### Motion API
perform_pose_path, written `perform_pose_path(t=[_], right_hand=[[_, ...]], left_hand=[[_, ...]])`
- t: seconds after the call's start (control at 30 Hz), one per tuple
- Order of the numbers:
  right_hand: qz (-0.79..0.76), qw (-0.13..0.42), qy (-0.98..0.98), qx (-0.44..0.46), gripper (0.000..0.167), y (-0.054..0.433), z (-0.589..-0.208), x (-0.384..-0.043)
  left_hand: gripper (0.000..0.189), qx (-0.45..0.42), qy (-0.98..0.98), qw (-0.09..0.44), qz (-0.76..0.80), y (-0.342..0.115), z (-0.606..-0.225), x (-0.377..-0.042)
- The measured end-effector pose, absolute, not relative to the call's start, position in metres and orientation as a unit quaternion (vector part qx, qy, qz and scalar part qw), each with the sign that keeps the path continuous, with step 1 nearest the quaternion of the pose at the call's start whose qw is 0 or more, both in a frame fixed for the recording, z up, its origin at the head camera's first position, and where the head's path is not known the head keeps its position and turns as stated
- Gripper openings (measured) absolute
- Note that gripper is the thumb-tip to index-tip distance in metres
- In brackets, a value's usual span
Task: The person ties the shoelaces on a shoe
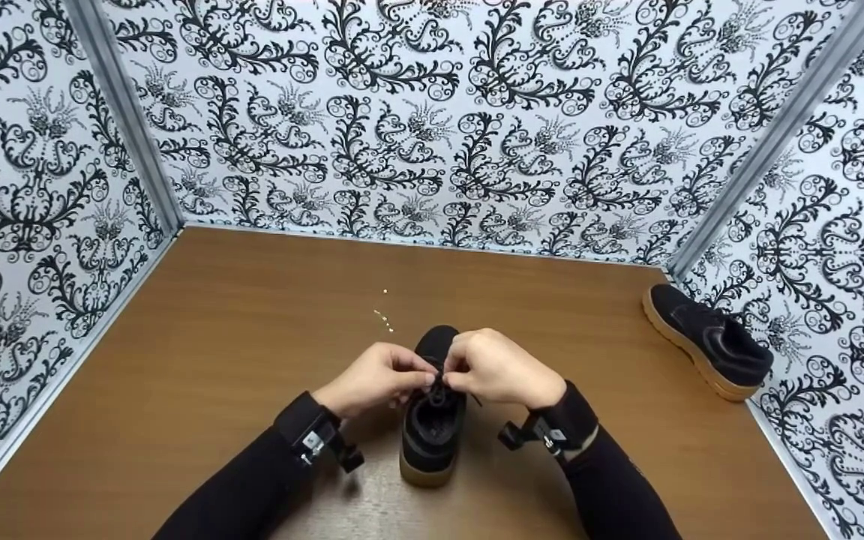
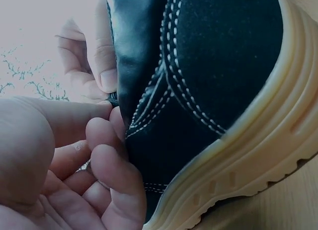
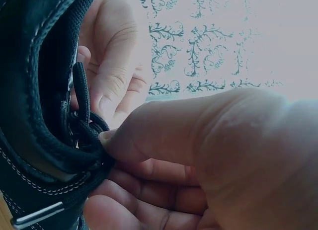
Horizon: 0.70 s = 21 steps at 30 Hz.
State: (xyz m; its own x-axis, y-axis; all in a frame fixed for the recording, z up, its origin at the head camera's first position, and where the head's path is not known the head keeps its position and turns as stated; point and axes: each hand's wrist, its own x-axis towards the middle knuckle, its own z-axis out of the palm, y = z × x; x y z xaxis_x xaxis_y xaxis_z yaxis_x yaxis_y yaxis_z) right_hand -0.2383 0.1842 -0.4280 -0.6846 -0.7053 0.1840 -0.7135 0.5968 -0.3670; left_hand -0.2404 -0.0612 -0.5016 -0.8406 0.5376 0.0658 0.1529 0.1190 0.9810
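A black shoe [image 1: 429,457] with white stitching and a tan sole stands upright on the table, its toe pointing away from me. Over its tongue, my left hand [image 1: 378,379] pinches the black shoelace [image 3: 92,125] between thumb and fingers. From the other side my right hand [image 1: 503,367] pinches the lace too, thumb tip pressed on a knotted part in the right wrist view. One lace loop stands up beside the thumbs there. A lace end with a metal tip [image 3: 37,216] hangs along the shoe's side. The fingers partly hide the knot.
The matching black shoe [image 1: 709,341] lies at the right edge of the brown table [image 1: 267,300], close to the patterned side wall [image 1: 837,247]. Several tiny pale specks [image 1: 385,321] dot the table beyond the near shoe. Patterned panels enclose the back and both sides.
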Motion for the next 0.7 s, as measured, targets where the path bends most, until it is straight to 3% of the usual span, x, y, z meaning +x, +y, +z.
perform_pose_path(t=[0.7], right_hand=[[0.235,-0.042,-0.891,0.386,0.006,0.1930,-0.4209,-0.2386]], left_hand=[[0.011,0.230,0.720,0.175,0.632,-0.0594,-0.5025,-0.2407]])
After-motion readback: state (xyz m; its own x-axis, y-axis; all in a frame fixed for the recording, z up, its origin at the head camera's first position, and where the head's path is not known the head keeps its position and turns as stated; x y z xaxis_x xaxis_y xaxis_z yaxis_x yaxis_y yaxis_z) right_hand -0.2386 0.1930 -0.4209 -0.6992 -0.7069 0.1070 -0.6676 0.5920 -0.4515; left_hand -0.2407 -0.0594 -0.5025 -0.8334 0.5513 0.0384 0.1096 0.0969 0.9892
